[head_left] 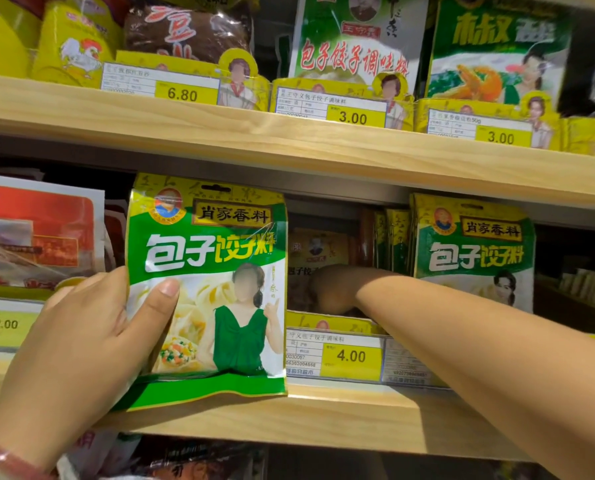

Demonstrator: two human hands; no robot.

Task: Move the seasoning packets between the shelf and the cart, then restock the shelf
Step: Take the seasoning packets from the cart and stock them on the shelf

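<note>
My left hand (pixel 92 334) grips a green and yellow seasoning packet (pixel 213 271) by its left edge, thumb on the front, and holds it upright in front of the middle shelf (pixel 323 424). My right hand (pixel 334 289) reaches deep into the shelf slot behind the 4.00 price tag (pixel 351 356), among dim packets; its fingers are hidden in the shadow. Several matching green packets (pixel 472 251) stand upright in a row just right of that arm.
A wooden upper shelf (pixel 289 140) carries yellow chicken-powder bags (pixel 74 46) and green seasoning packets (pixel 355 39) with 6.80 and 3.00 tags. Red packets (pixel 40 237) stand left of my held packet. More goods lie on the shelf below.
</note>
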